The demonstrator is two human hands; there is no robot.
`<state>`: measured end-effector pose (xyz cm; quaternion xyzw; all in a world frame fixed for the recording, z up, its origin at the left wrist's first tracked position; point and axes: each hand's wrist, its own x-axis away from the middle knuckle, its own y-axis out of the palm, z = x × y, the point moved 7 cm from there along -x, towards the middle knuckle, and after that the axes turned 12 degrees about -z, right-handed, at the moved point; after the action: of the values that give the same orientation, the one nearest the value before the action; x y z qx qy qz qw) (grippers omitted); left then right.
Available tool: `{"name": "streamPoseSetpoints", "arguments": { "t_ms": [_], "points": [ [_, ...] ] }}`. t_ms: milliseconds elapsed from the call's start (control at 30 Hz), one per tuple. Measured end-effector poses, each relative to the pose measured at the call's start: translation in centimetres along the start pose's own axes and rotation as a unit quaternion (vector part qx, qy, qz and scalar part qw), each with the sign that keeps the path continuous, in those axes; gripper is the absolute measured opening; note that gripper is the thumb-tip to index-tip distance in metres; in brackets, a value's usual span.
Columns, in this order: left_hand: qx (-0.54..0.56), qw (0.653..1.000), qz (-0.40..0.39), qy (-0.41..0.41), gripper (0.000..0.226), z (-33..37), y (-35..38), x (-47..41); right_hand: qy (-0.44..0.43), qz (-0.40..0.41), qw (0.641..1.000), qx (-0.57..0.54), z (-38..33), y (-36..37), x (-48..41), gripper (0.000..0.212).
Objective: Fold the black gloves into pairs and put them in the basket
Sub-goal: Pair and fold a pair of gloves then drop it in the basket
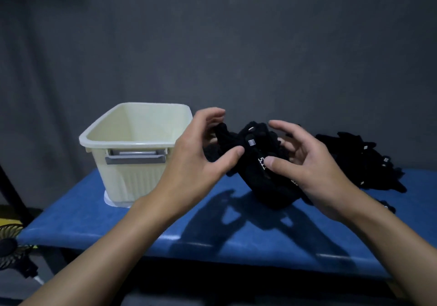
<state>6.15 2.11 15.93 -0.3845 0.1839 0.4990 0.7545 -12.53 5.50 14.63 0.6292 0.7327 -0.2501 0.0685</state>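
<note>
"5.11" on black glove point(260, 175)

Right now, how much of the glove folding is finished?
Nothing looks finished: no gloves show inside the cream basket. The left hand and right hand hold a bundle of black gloves, mid-fold. The pile of black gloves on the blue table is left.

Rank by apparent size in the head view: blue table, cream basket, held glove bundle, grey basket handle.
1. blue table
2. cream basket
3. glove bundle, slightly smaller in view, but it is held up, perhaps nearer the camera, so the ranking is unsure
4. grey handle
</note>
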Motion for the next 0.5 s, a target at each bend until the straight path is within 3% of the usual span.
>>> {"name": "streamPoseSetpoints", "arguments": {
  "t_ms": [267, 400, 500],
  "points": [
    [0.180, 0.975, 0.114, -0.065, 0.058, 2.2, -5.2, -2.1, -0.062, 0.009, 0.997, -0.054, -4.9, 3.1, -4.1, 0.056],
    [0.212, 0.964, 0.146, -0.073, 0.052, 1.3, -8.0, -3.1, -0.069, -0.027, 0.996, -0.042, -6.0, 5.3, -7.1, 0.054],
    [0.209, 0.963, 0.153, -0.070, 0.050, 0.3, -9.8, -4.0, -0.049, -0.054, 0.997, -0.029, -6.3, 6.9, -9.4, 0.066]
  ]
}}
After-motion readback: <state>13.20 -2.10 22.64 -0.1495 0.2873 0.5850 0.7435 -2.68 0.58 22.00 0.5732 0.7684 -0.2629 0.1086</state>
